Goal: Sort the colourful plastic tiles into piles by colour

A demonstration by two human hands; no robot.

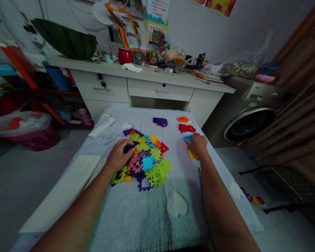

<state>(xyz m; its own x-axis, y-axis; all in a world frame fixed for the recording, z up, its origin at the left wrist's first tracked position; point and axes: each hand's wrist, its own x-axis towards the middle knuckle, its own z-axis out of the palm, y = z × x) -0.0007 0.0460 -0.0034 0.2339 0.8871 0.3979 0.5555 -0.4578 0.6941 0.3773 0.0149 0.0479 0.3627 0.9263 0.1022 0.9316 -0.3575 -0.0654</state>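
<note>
A mixed heap of toothed plastic building tiles (147, 163) lies mid-table in green, purple, pink, blue, orange and red. My left hand (119, 155) is at the heap's left side, thumb and fingers closed about a dark purple tile (129, 147). On the right, my right hand (198, 144) has its fingers bent at a blue tile (188, 138), which it partly covers. Close beneath that hand are a pink tile (184, 145) and a yellow-orange tile (192, 154). Farther back sit a red group of tiles (187, 128), an orange group (183, 119) and a purple group (160, 121).
A light cloth (170, 224) covers the table. A long white box (102, 128) lies at its back left. Behind stands a white desk (99, 82) with a cut watermelon (68, 40) and jars. A washing machine (241, 112) is right; a lined bin (26, 134) is left.
</note>
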